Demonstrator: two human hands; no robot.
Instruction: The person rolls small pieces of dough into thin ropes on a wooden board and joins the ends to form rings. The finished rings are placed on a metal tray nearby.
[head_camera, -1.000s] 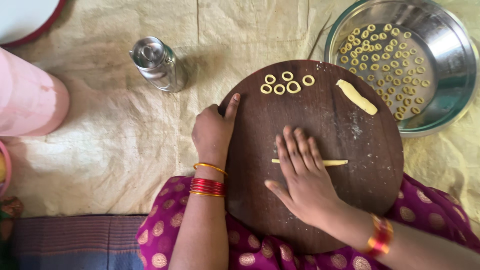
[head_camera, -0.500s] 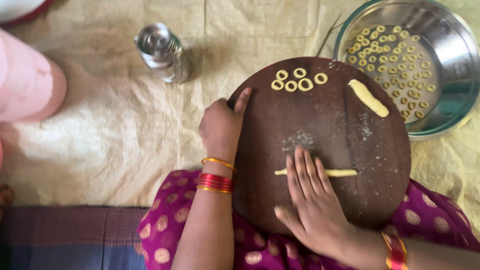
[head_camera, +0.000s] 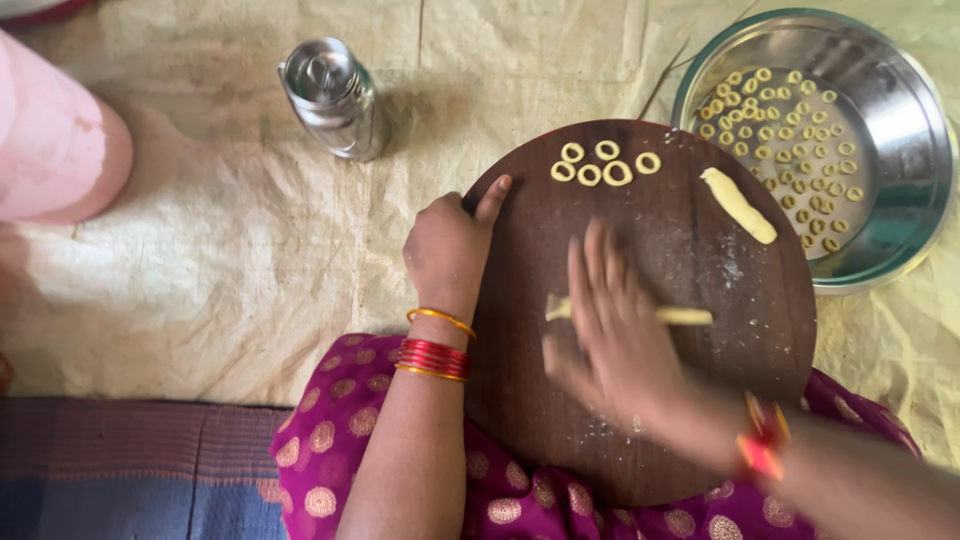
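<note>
Dough is seen under the right hand (head_camera: 615, 335), which lies flat with fingers spread and pressed down across a thin dough strip (head_camera: 685, 316) on the round wooden board (head_camera: 520, 400); nothing is pinched, and the strip's ends show on either side of the fingers. The hand is blurred, so its exact contact cannot be read in detail. Compared with the view half a second ago, the right hand is placed further up the board over the strip, and the strip shows much the same length, with its left end now poking out past the fingers; this is judged to be one stroke of rolling, with the strip thinned but not yet cut or shaped. The left hand (head_camera: 447, 245) rests on the board's left edge, fingers curled loosely and the forefinger laid on the wood, holding no object; its place is unchanged from the earlier views. Five small dough rings (head_camera: 604, 165) lie together near the top of the board, apart from both hands. A thicker dough piece (head_camera: 738, 204) lies untouched at the upper right of the board. A steel bowl (head_camera: 905, 120) beside the board holds many finished rings. A small steel container (head_camera: 333, 97) stands on the cloth (head_camera: 200, 260) to the left.
</note>
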